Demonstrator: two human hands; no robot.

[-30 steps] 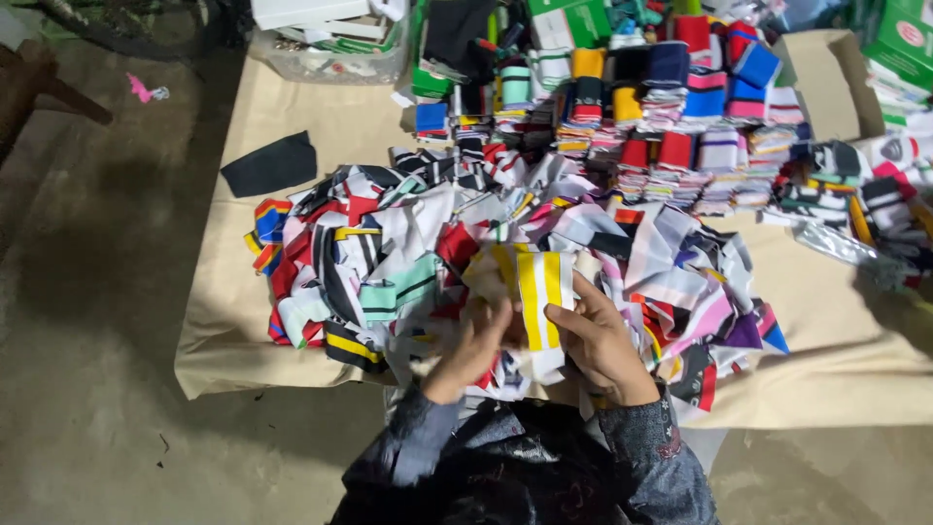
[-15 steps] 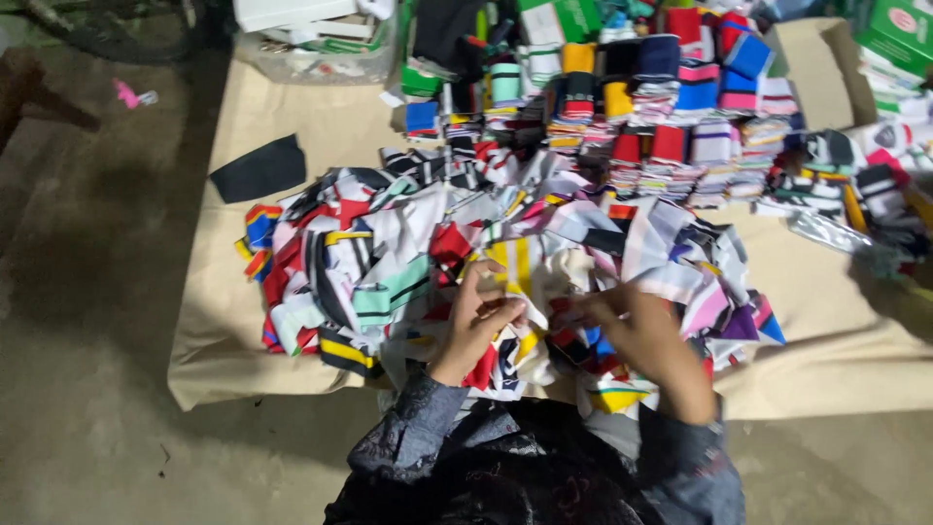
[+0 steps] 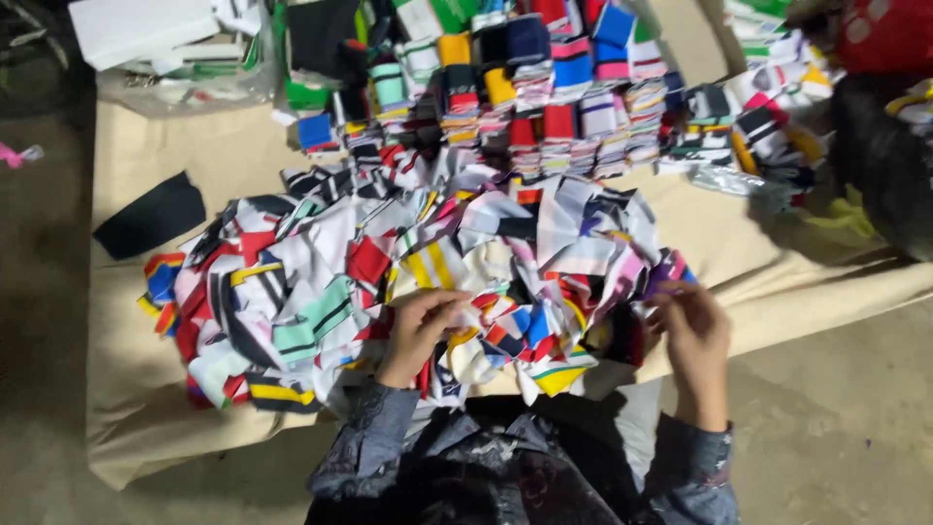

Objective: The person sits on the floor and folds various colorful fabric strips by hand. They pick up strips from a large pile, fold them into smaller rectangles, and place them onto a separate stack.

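A loose heap of striped cloth pieces (image 3: 408, 262) in many colours lies on a tan sheet (image 3: 126, 389) in front of me. My left hand (image 3: 418, 331) rests on the near edge of the heap, fingers curled into a white and yellow striped piece (image 3: 432, 267). My right hand (image 3: 692, 335) is at the heap's right edge, fingers pinching a dark and purple cloth piece (image 3: 661, 282). Both sleeves are dark patterned fabric.
Neat stacks of folded striped cloth (image 3: 544, 107) stand in rows behind the heap. A black cloth piece (image 3: 151, 216) lies alone at the left. White boxes in a clear bag (image 3: 165, 44) sit at the back left. Another person's dark clothing (image 3: 884, 165) shows at the right.
The yellow-striped piece I held up in both hands has gone down onto the heap. My right hand has moved to the right edge of the heap; the left stays near the middle.
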